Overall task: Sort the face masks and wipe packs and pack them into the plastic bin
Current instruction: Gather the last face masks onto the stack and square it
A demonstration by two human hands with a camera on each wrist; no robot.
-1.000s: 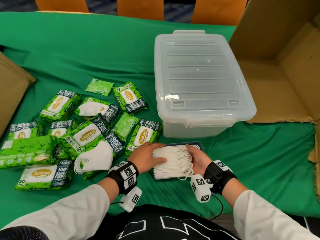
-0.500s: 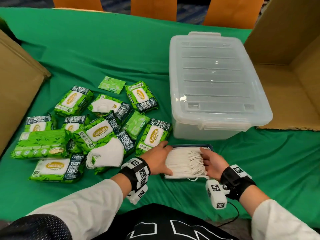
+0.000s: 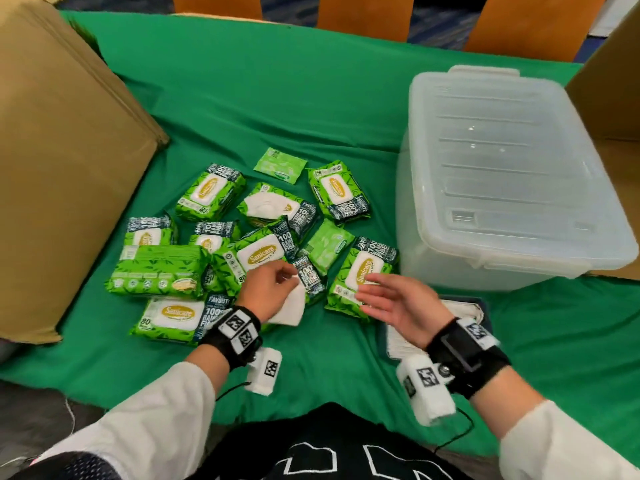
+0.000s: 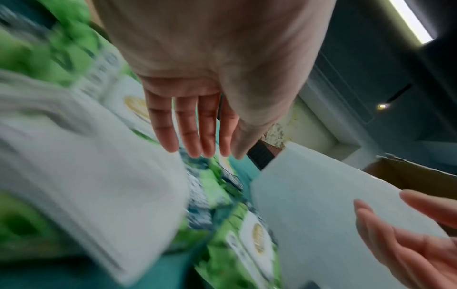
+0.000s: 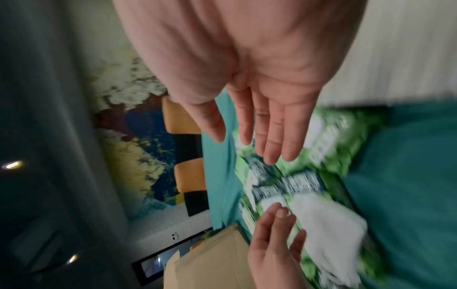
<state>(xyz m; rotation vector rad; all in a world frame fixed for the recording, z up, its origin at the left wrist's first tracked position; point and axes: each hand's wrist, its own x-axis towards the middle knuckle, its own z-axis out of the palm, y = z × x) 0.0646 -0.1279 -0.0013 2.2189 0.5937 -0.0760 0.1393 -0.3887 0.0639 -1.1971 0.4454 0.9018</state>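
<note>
Several green wipe packs (image 3: 259, 252) lie clustered on the green cloth, one of them (image 3: 363, 268) beside the bin. A loose white face mask (image 3: 292, 306) lies among them, with my left hand (image 3: 277, 282) over it, fingers straight and holding nothing, as the left wrist view (image 4: 193, 133) shows. My right hand (image 3: 377, 292) hovers open, palm up, above the nearest wipe pack. The stack of white masks (image 3: 465, 311) sits on a dark tray behind my right wrist. A second mask (image 3: 266, 206) rests on a pack farther back. The clear plastic bin (image 3: 502, 174) stands at right with its lid on.
A tall cardboard box (image 3: 62, 168) stands at the left edge. Another open cardboard box (image 3: 616, 98) is behind the bin at right. Orange chairs (image 3: 360, 15) line the far side of the table. Bare green cloth (image 3: 277, 98) stretches beyond the packs.
Both hands have let go of the mask stack and moved left. The left hand is now over the loose mask, the right over the wipe pack beside the bin.
</note>
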